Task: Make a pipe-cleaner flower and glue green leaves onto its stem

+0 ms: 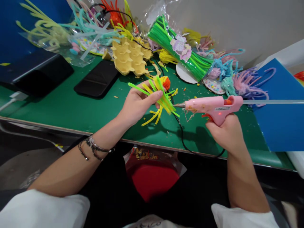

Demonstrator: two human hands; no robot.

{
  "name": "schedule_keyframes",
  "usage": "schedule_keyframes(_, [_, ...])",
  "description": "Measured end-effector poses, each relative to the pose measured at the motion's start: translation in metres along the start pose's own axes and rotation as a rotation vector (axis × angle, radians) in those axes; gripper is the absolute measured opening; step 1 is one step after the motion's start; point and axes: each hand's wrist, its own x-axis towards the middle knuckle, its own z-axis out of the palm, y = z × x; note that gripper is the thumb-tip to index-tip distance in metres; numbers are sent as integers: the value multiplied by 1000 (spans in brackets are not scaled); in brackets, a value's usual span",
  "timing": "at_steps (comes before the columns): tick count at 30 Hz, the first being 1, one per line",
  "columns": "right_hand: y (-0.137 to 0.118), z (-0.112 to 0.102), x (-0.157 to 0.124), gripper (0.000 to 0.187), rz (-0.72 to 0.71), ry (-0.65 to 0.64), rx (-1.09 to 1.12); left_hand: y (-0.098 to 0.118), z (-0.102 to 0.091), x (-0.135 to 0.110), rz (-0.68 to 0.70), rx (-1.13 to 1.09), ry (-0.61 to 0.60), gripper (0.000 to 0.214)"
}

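Observation:
My left hand [140, 103] pinches a bundle of yellow and green pipe cleaners [163, 99] above the table. An orange ball-like piece [166, 83] sits at the bundle's upper end, and loose stems fan out on both sides. Wrapped round the handle of a pink hot glue gun [206, 106] is my right hand [225, 131]. The gun's metal nozzle points left, at or very near the green stems; contact I cannot tell. A small red light glows on the gun, and a long clear glue stick [273, 102] juts out behind it.
On the green table [59, 110] lie a black phone [97, 79], a yellow egg carton piece [129, 57] and a bag of green pipe cleaners [185, 50]. A black device [35, 71] stands left, a blue board [282, 110] right. The gun's black cord [182, 136] loops along the front edge.

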Motion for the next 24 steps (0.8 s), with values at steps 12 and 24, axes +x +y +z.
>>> schedule_keyframes(12, [2, -3, 3, 10, 30, -66, -6, -2, -1, 2, 5, 36, 32, 7])
schedule_keyframes(24, [42, -18, 23, 38, 258, 219, -55, -2, -2, 0, -22, 96, -3, 13])
